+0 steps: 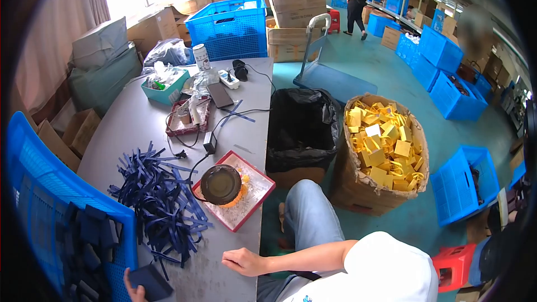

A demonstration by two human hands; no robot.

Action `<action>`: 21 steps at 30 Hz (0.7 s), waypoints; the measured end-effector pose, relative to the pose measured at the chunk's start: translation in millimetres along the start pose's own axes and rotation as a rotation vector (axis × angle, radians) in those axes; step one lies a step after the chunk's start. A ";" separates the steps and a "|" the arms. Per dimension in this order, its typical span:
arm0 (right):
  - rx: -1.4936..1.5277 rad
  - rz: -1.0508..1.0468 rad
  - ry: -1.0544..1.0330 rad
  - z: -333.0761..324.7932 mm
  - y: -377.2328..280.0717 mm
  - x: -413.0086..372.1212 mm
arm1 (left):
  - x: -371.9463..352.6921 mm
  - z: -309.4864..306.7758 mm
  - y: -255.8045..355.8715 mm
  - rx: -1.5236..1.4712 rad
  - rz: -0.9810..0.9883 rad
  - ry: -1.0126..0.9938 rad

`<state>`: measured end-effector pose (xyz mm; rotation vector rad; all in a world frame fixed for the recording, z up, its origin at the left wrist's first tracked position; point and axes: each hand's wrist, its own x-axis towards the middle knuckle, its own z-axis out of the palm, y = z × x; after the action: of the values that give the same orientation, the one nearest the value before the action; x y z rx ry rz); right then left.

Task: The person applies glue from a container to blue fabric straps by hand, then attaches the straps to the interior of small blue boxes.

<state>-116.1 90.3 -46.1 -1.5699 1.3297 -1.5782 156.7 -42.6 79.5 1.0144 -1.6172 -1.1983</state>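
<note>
Your left hand [133, 289], bottom left of frame, mostly cut off, fingers closed on a dark blue card [151, 281] lying on the grey table [128, 128]. Your right hand [243, 262], bottom centre, rests on the table edge, fingers loosely curled, empty. Blue strips [159, 198] are piled just above the card; a red tray [235, 190] sits right of them.

Card [151, 281] under my left hand [132, 289]: navy. Ribbons [159, 198] beside it navy too. Near-left crate [47, 196] blue, latticed. Tray [254, 198] red-rimmed. Right boxes [386, 145] yellow.
</note>
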 end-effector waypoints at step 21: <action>0.023 0.025 -0.013 -4.6 1.3 -0.8 | -32.6 163.5 -100.2 -1.047 -0.557 -1.165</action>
<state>-120.6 91.7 -46.9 -1.5415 1.3147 -1.5601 23.2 11.8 -51.1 -0.0431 -1.0369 -2.9136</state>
